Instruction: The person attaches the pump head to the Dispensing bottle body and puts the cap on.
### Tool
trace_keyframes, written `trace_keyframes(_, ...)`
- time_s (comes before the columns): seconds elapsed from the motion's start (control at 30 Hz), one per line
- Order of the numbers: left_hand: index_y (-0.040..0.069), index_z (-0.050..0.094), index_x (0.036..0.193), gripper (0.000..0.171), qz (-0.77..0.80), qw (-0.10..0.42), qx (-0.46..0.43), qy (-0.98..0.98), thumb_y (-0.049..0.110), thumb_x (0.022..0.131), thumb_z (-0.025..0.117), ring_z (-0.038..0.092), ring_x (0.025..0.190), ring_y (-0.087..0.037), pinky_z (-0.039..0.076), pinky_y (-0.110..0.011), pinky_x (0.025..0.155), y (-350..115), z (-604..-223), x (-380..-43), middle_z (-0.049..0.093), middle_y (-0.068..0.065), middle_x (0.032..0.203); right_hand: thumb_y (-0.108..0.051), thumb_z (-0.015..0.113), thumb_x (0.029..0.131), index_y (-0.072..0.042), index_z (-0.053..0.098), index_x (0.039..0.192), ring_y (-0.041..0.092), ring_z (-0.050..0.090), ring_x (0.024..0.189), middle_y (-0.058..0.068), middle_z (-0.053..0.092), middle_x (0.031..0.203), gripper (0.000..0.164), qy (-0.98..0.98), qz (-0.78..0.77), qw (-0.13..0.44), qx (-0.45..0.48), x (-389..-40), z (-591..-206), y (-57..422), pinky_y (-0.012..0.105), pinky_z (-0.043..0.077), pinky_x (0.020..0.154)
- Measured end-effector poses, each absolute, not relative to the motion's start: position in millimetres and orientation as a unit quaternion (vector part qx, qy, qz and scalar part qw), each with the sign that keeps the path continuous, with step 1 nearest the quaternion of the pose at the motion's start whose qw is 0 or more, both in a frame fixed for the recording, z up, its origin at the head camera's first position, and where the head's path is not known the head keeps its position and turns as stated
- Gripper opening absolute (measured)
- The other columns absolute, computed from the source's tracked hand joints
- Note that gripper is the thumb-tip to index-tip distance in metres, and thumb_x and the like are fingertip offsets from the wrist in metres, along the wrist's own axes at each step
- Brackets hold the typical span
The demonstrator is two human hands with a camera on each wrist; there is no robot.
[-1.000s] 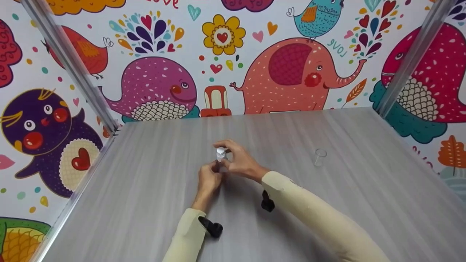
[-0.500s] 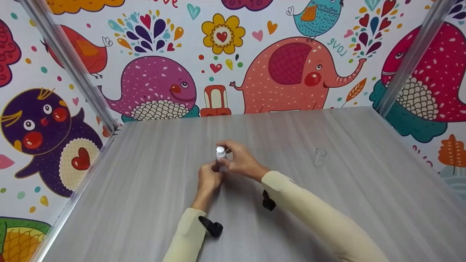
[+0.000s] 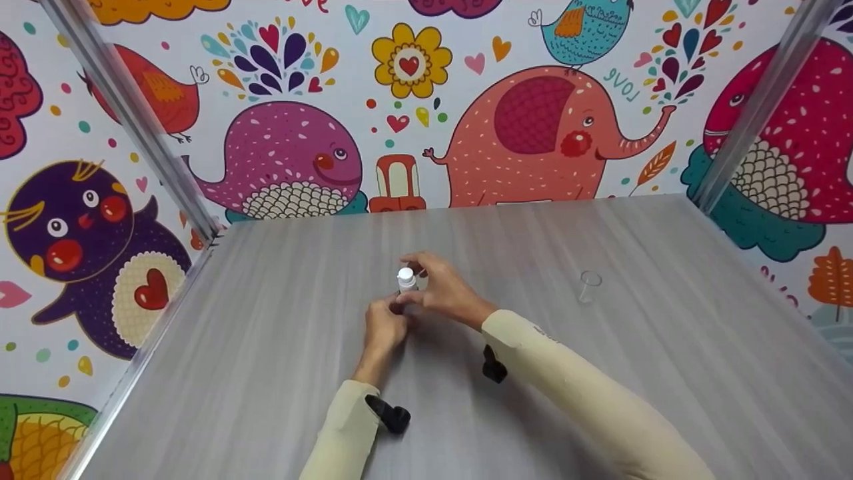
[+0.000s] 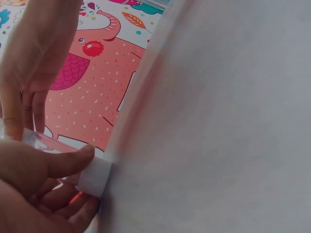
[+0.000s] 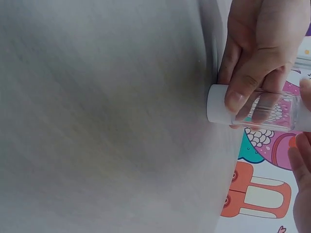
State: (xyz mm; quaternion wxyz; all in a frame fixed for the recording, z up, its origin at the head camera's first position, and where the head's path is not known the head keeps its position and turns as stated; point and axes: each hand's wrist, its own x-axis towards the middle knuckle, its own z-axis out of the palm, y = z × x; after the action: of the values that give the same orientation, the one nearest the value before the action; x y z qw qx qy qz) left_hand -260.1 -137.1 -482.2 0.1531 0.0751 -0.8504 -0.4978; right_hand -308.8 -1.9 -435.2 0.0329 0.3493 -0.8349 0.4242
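Note:
A small clear bottle [image 3: 406,275] with a white top and a white base stands upright near the middle of the table. My left hand [image 3: 384,327] grips it low down, thumb and fingers round the lower body and the white base [image 4: 97,176]. In the right wrist view the see-through body [image 5: 282,114] shows between the hands, and the base is right at the tabletop. My right hand [image 3: 450,293] holds the bottle's upper part from the right, thumb on the near side and fingers on the far side. The white top shows between them in the head view.
A clear, hollow cylinder [image 3: 589,287], like a transparent cap or small cup, stands on the grey wood-grain table [image 3: 666,347] to the right. A wall with printed cartoon animals [image 3: 526,147] rises behind the table's far edge. Metal posts [image 3: 133,120] stand at the far corners.
The fingers and thumb of my right hand have shifted slightly round the bottle's top. My left hand keeps its grip, and the bottle stays in place.

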Motion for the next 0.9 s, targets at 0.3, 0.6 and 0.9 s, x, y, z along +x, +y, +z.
trace_keyframes(0.3,-0.005,0.076,0.094,0.027,-0.501,0.161,0.064,-0.848,-0.013,0.071,0.065,0.056,0.074,-0.02,0.05,-0.033,0.07,-137.0,-482.4,-259.7,0.075,-0.02,0.089,-0.016,0.085,0.079,-0.004,0.061,0.13,0.029,0.059,0.117,0.016,0.062,0.13,0.057,-0.813,0.437,0.021,0.386,-314.8,-428.4,3.3,0.048,0.05,0.103)
trace_keyframes(0.6,-0.004,0.076,0.101,0.031,-0.504,0.137,0.075,-0.849,-0.007,0.07,0.07,0.057,0.078,-0.02,0.051,-0.035,0.074,-137.1,-481.8,-261.0,0.076,-0.019,0.094,0.003,0.073,0.084,-0.001,0.061,0.13,0.031,0.063,0.118,0.017,0.062,0.131,0.048,-0.796,0.452,0.001,0.403,-315.1,-430.6,4.5,0.049,0.049,0.105)
trace_keyframes(0.9,-0.004,0.076,0.101,0.032,-0.498,0.146,0.071,-0.852,-0.006,0.07,0.071,0.056,0.077,-0.02,0.051,-0.037,0.074,-136.9,-482.6,-260.7,0.075,-0.018,0.09,-0.002,0.072,0.088,-0.005,0.062,0.13,0.024,0.067,0.113,0.014,0.066,0.129,0.044,-0.815,0.436,-0.001,0.383,-311.8,-430.6,3.7,0.038,0.052,0.102)
